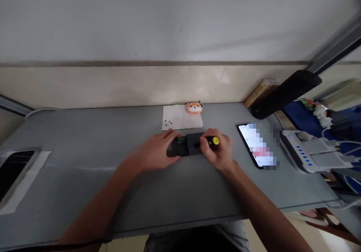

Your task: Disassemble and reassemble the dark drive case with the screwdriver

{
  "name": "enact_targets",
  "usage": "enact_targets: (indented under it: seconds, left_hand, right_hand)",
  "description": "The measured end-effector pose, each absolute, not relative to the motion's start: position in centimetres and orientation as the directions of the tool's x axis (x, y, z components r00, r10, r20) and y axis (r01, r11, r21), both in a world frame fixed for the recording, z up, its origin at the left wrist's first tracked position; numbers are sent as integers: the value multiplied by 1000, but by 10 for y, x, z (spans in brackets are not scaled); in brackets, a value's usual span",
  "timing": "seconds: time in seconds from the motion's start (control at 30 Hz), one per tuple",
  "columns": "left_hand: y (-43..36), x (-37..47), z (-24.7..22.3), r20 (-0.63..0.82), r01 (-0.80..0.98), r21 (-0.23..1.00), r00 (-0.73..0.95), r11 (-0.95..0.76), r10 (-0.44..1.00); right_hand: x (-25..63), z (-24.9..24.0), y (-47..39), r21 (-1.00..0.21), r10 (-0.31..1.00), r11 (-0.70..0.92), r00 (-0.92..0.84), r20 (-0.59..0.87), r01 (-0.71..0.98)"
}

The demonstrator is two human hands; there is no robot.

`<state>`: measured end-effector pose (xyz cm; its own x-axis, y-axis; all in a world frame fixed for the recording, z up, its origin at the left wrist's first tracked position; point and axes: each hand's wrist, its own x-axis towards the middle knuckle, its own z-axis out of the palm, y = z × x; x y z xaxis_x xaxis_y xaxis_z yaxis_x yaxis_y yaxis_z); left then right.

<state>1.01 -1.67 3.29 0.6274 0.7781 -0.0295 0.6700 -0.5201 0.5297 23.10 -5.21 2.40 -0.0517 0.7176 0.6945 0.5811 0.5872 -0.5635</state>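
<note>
A flat dark-grey case (193, 143) lies on the desk in front of me, with a green circuit board (181, 140) exposed toward its left end. My left hand (156, 150) pinches that left end between thumb and fingers. Closed around a black screwdriver with a yellow end cap (216, 141), my right hand (222, 156) is over the right part of the case. The screwdriver's tip points left onto the case, but its exact contact point is too small to make out. Behind the case, several tiny black screws (168, 123) lie on a white paper (177, 117).
An orange animal-faced case (194, 108) rests on the paper. Right of my hand are a lit phone (256, 146), a black cylinder (284, 94), a book (261, 90) and a power strip (299, 154) with cables. A dark-screened device (15, 169) lies far left.
</note>
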Motion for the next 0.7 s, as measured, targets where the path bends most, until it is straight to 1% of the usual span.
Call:
enact_targets:
  seconds: [0.17,0.3,0.47,0.57,0.7]
  left_hand:
    - [-16,3,40,-94,718,521,587,-463,804]
    - [-13,-4,38,-97,716,514,596,-472,797]
    - [-16,1,31,17,667,455,656,-590,754]
    - [-19,13,24,91,648,407,672,-644,735]
    - [-20,19,18,107,646,377,681,-664,724]
  right_hand:
    - [242,27,-48,-634,733,469,129,668,615]
    - [249,29,-44,-652,707,422,222,672,629]
    - [255,28,-41,-677,664,370,329,671,636]
    - [259,27,-41,-675,654,340,351,670,654]
    - [259,25,-43,-659,628,372,345,697,653]
